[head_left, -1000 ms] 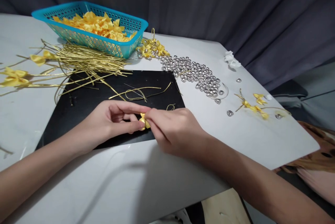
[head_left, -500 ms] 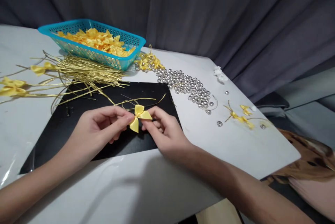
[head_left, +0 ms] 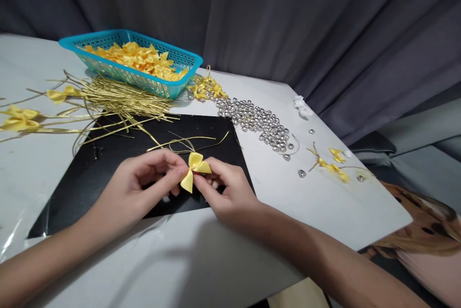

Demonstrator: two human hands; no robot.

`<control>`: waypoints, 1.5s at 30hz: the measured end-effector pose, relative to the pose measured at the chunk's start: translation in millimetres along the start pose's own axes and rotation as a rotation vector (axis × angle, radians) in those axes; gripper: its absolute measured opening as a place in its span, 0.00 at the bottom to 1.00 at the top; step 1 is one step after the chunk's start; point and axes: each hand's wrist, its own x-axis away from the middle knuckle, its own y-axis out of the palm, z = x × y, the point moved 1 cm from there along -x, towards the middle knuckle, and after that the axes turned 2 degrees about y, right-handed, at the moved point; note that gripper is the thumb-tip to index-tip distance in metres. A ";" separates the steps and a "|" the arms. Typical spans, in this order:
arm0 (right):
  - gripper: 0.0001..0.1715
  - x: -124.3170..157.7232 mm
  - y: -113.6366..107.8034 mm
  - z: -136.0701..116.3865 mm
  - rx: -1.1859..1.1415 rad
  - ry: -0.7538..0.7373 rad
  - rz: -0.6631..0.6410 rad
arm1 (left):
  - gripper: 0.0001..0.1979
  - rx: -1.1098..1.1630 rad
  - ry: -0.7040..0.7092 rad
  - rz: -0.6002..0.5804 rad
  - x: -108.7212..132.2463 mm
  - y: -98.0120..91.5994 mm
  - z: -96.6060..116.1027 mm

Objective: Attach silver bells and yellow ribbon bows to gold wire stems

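The left hand [head_left: 147,180] and right hand [head_left: 228,185] both pinch a shiny yellow satin ribbon bow [head_left: 195,168] between thumb and fingers, over a flat black rectangular mat [head_left: 90,183] on the white surface [head_left: 284,212]. From the bow, a turquoise perforated plastic basket [head_left: 140,81] stands at 11 o'clock, thin metallic-gold ties [head_left: 124,96] at 10, small silver-coloured beads [head_left: 255,120] at 2.

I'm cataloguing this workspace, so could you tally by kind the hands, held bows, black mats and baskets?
Hands: 2 (left hand, right hand)
Held yellow bow: 1
Black mat: 1
Blue basket: 1
Total: 5
The piled silver beads and gold wires overlap too much to count.
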 end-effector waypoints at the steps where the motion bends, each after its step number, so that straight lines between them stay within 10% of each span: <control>1: 0.08 -0.1 -0.2 -0.5 -0.019 0.009 0.000 | 0.04 0.015 -0.004 0.006 1.6 0.9 0.9; 15: 0.04 0.5 -2.5 -6.5 -0.028 -0.096 0.154 | 0.02 0.008 0.042 0.092 4.2 2.1 0.7; 28: 0.11 4.1 -17.3 -14.0 0.728 -0.475 0.179 | 0.14 0.102 -0.036 -0.017 1.3 7.6 -0.9; 38: 0.04 -3.3 -16.2 -14.5 0.081 -0.256 0.138 | 0.07 0.198 -0.107 -0.022 -1.7 1.5 -11.6; 45: 0.05 -7.1 -19.8 -11.3 0.099 -0.439 0.124 | 0.07 0.371 -0.192 -0.144 -4.5 0.5 -12.3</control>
